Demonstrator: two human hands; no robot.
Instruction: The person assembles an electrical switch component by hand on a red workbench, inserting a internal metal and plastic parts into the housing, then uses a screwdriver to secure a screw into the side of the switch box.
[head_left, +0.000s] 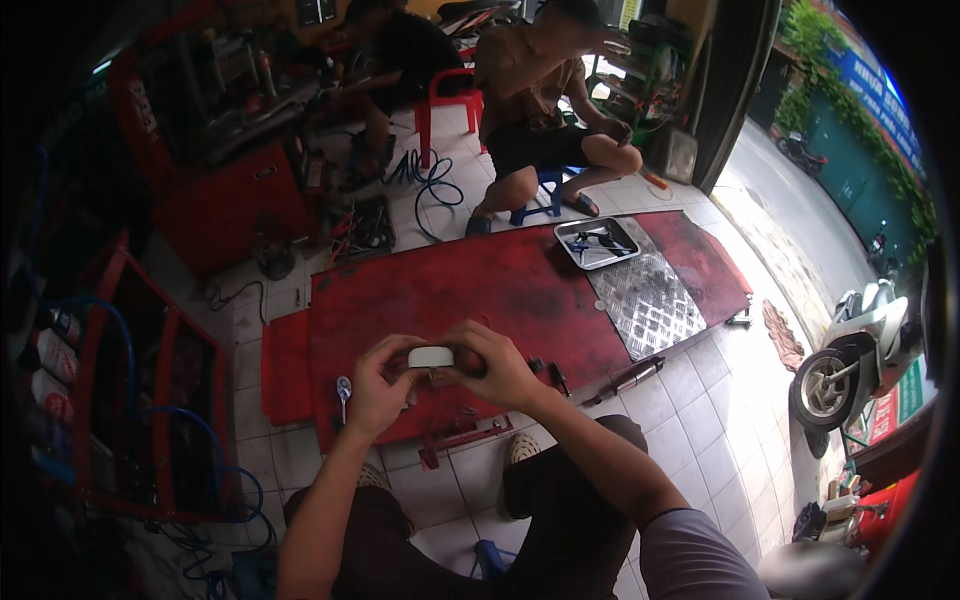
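While my left hand (380,385) and my right hand (500,365) are clamped on one white piece (432,356), it is positioned above one red platform (450,270). One metal tray (608,263) and one ridged metal plate (655,312) rest on the platform; two people (528,90) are located beyond its far side.

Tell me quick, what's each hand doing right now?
Left hand: closed, holding a white object by its left side.
Right hand: closed, holding its right side.

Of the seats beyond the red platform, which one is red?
The chair beside the black-shirted co-worker; the stool under the brown-shirted co-worker is blue.
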